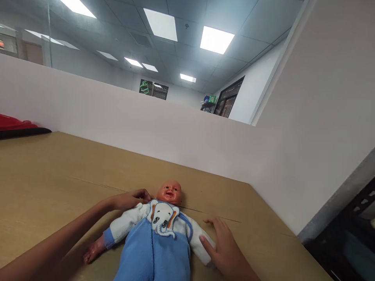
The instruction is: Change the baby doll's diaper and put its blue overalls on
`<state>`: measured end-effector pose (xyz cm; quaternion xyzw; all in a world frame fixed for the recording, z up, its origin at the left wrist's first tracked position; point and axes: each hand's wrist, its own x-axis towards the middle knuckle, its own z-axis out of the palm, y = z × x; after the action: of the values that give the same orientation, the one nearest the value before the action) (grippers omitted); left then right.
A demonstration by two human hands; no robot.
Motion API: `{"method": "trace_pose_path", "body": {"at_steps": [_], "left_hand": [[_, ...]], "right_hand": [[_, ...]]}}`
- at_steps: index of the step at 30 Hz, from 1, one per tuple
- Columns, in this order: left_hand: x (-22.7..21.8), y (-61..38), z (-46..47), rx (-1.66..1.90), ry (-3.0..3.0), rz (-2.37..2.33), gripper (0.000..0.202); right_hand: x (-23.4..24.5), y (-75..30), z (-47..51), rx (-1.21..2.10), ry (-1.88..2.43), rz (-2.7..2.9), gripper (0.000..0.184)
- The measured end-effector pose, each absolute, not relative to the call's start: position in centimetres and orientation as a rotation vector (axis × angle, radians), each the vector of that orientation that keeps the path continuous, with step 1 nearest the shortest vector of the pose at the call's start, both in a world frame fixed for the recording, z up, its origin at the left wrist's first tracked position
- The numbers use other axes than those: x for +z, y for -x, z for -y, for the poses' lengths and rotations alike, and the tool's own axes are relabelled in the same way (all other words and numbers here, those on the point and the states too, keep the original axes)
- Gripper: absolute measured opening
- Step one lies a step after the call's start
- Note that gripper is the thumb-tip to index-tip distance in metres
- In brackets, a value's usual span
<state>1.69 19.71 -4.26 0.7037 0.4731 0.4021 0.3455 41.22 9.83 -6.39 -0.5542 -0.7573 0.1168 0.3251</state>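
A baby doll (159,230) in a white and blue romper with an elephant on the chest lies face up on the brown table (58,175). My left hand (131,199) rests at the doll's shoulder beside its head, fingers curled onto the white cloth there. My right hand (224,248) lies flat with fingers stretched out, its thumb side pressing the doll's white sleeve. The doll's bare hand (90,255) sticks out at the lower left.
A white partition wall (146,125) runs along the table's far edge and meets another wall (322,117) on the right. A red and black object (17,127) lies at the far left. A dark rack (351,230) stands off the table's right edge.
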Motion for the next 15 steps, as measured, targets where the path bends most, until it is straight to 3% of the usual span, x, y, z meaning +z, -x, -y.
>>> {"method": "trace_pose_path", "body": {"at_steps": [2,4,7,10,15], "left_hand": [[-2.5,-0.9,-20.3,0.980,-1.930,-1.245,0.039],[-0.9,-1.8,-19.7,1.044,-2.022,-1.303,0.032],[0.7,-6.6,-17.2,1.049,-2.233,-1.195,0.021],[0.5,-12.7,-15.5,0.599,-2.764,-0.947,0.016],[-1.1,-16.5,-16.2,0.492,-2.825,-0.908,0.037]], "right_hand": [[-8.7,-45.0,-8.4,0.376,1.457,1.989,0.055],[-10.5,-47.6,-7.2,0.460,1.444,2.033,0.062],[-11.4,-48.9,-6.4,0.566,1.462,1.960,0.043],[-10.4,-47.8,-6.7,0.680,1.403,1.740,0.032],[-7.0,-44.1,-8.7,0.756,1.116,1.347,0.066]]}}
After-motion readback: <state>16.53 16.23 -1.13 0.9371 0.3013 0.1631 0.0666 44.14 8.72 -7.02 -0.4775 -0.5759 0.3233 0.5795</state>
